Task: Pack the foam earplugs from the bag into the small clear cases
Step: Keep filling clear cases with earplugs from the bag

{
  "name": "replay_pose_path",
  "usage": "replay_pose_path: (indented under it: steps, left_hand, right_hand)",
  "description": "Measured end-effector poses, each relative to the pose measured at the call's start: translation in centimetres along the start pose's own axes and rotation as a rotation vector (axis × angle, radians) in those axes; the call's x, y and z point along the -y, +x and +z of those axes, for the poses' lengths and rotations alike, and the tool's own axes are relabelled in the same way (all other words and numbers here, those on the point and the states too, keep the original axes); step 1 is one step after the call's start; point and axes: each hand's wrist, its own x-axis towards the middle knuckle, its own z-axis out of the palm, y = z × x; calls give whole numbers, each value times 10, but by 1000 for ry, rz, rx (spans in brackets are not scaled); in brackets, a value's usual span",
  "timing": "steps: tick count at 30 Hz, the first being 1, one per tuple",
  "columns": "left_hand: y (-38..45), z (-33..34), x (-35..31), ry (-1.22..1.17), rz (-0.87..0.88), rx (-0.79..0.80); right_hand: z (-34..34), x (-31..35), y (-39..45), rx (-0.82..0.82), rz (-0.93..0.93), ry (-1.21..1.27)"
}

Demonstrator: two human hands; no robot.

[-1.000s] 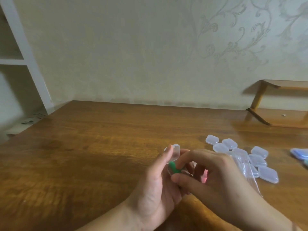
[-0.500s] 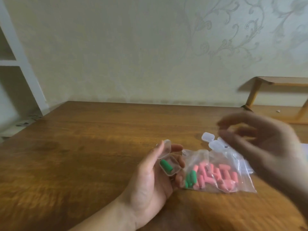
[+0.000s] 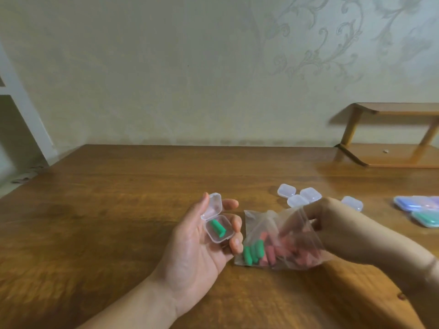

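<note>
My left hand [image 3: 197, 252] lies palm up and holds a small clear case [image 3: 217, 223] with its lid hinged open. One green earplug [image 3: 218, 227] lies inside it. Just to the right, a clear plastic bag [image 3: 263, 233] rests on the table with green earplugs [image 3: 253, 252] and pink earplugs [image 3: 270, 254] in it. My right hand [image 3: 332, 226] reaches into the bag's mouth, and its fingers show blurred through the plastic among the pink ones. Whether they grip an earplug is hidden.
Several empty clear cases [image 3: 298, 197] lie on the wooden table [image 3: 107, 222] behind the bag. Coloured flat cases [image 3: 420, 207] sit at the right edge. A low wooden shelf [image 3: 392, 136] stands at the back right, a white shelving unit [image 3: 21, 115] at the left.
My right hand left the green earplug in the case, lifted away to the right, then came down into the bag. The left hand stayed put with the open case.
</note>
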Motion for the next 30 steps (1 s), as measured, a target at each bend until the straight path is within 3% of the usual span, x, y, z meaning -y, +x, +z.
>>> replay_pose_path:
  steps: [3, 10, 19, 27, 30]
  left_hand:
    - [0, 0, 0, 7, 1, 6]
    - [1, 0, 1, 18, 25, -75]
    - [1, 0, 1, 4, 19, -72]
    - [0, -2, -2, -113, 14, -25]
    - [-1, -3, -4, -190, 32, 26]
  right_hand:
    - [11, 0, 5, 33, -32, 7]
    - [28, 19, 9, -101, -121, -390]
    - [35, 25, 10, -113, -277, -148]
    - [-15, 10, -9, -84, -47, 46]
    - [-34, 3, -15, -209, -69, 125]
